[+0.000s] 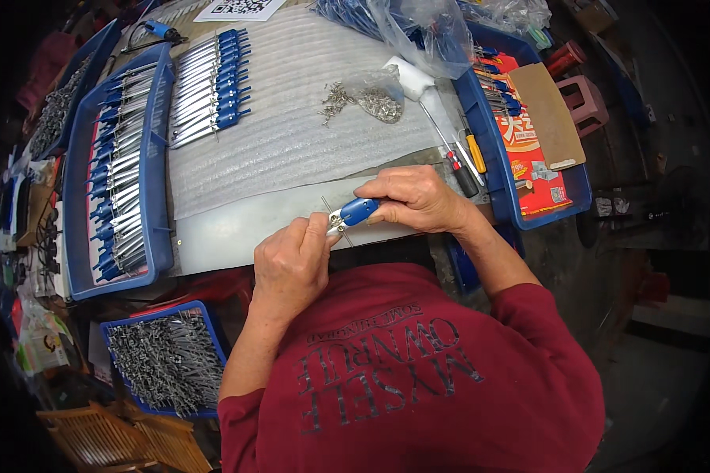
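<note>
Over the near edge of the worktable, both of my hands hold one small blue-and-metal part (360, 210). It has a rounded blue plastic cover, a silvery metal end and thin pins sticking out to the sides. My left hand (292, 260) is closed on the metal end, with thumb and fingers pinching it. At the blue end my right hand (414, 199) grips the cover between thumb and forefinger. Similar parts, blue-ended with long silver rods, lie in a neat row (213, 83) on the foam sheet (272, 150). My fingers hide some of the held part.
A blue tray (162, 236) of rod parts stands left, another blue tray (580, 201) right. Small metal fasteners (379, 104) spill from a clear bag. Screwdrivers (473, 150) and a white-handled tool (410, 77) lie at the right. A blue bin (166, 359) of metal pieces sits lower left.
</note>
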`<state>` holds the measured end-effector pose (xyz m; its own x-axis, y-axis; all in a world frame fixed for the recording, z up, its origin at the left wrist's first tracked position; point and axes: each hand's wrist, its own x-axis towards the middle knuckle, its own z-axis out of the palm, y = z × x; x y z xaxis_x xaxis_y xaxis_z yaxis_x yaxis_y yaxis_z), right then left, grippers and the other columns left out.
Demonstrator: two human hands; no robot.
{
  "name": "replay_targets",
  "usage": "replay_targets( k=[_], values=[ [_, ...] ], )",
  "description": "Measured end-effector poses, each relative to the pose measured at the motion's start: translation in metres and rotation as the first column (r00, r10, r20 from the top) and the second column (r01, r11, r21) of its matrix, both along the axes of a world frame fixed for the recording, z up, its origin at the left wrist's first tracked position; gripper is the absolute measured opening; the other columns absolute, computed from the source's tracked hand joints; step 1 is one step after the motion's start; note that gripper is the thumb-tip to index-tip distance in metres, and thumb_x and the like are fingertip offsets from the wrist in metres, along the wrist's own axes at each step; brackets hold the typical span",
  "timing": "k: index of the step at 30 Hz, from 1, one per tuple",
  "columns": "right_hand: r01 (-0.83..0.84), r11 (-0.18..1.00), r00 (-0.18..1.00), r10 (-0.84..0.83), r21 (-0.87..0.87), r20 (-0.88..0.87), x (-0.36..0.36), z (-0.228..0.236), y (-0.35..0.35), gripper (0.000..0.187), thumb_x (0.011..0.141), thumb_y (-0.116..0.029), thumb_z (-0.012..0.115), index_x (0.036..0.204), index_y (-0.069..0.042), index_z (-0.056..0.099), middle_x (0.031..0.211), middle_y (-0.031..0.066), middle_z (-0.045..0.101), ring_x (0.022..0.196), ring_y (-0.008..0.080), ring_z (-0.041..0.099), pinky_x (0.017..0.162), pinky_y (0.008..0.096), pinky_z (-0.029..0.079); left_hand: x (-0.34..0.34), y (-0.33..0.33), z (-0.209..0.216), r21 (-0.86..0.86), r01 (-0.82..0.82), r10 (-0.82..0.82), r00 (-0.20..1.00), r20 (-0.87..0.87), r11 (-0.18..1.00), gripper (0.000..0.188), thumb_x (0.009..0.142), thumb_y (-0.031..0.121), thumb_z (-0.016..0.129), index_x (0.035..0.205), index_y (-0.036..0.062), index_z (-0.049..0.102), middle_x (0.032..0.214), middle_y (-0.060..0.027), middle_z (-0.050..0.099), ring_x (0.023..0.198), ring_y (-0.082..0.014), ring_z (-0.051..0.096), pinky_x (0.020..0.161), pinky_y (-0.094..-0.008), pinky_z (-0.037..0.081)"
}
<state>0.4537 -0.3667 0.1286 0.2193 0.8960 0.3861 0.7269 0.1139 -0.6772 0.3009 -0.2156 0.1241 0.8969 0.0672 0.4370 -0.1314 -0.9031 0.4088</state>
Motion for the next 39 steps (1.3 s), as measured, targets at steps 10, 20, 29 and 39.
replay_targets(
  k=[10,20,29,39],
  values=[
    [0.012,1.0,0.999,-0.012,-0.006,-0.032,0.0,-0.001,-0.002,0.028,0.07,-0.015,0.065,0.093,-0.001,0.058,0.068,0.0089,0.055,0.059,0.0212,0.054,0.053,0.0298,0.042,0.003,0.001,-0.002,-0.005,0.018,-0.018,1.0,0.001,1.0,0.019,0.072,0.012,0.06,0.087,0.0035,0.05,0.061,-0.0075,0.044,0.048,-0.0232,0.049,0.042,-0.0338,0.039],
    [0.031,0.999,0.999,-0.031,0.013,-0.024,0.0,-0.006,0.0,0.027,0.07,-0.014,0.065,0.092,-0.001,0.058,0.068,0.0092,0.055,0.059,0.0213,0.054,0.053,0.0299,0.042,0.003,0.0,-0.003,-0.009,-0.005,0.004,1.0,-0.014,1.0,0.02,0.072,0.011,0.06,0.086,0.0036,0.05,0.061,-0.0075,0.044,0.048,-0.0232,0.049,0.041,-0.0338,0.038],
    [0.065,0.998,0.998,-0.065,-0.007,-0.026,0.0,-0.013,-0.001,0.036,0.068,-0.014,0.066,0.1,-0.001,0.055,0.073,0.0094,0.056,0.062,0.0194,0.054,0.056,0.0285,0.043,0.008,0.004,-0.01,0.031,-0.001,0.002,1.0,-0.015,1.0,0.019,0.072,0.012,0.06,0.086,0.0028,0.05,0.061,-0.0075,0.044,0.047,-0.0225,0.049,0.041,-0.0334,0.038],
    [0.169,0.982,0.985,-0.171,-0.087,-0.017,0.014,-0.023,-0.009,0.038,0.069,-0.015,0.066,0.102,0.0,0.054,0.078,0.0075,0.056,0.064,0.0161,0.053,0.059,0.0264,0.044,0.012,0.012,-0.027,0.047,-0.02,0.021,1.0,-0.013,0.999,0.019,0.072,0.012,0.059,0.085,0.0036,0.049,0.061,-0.0079,0.045,0.049,-0.0234,0.05,0.042,-0.0343,0.039]
  ],
)
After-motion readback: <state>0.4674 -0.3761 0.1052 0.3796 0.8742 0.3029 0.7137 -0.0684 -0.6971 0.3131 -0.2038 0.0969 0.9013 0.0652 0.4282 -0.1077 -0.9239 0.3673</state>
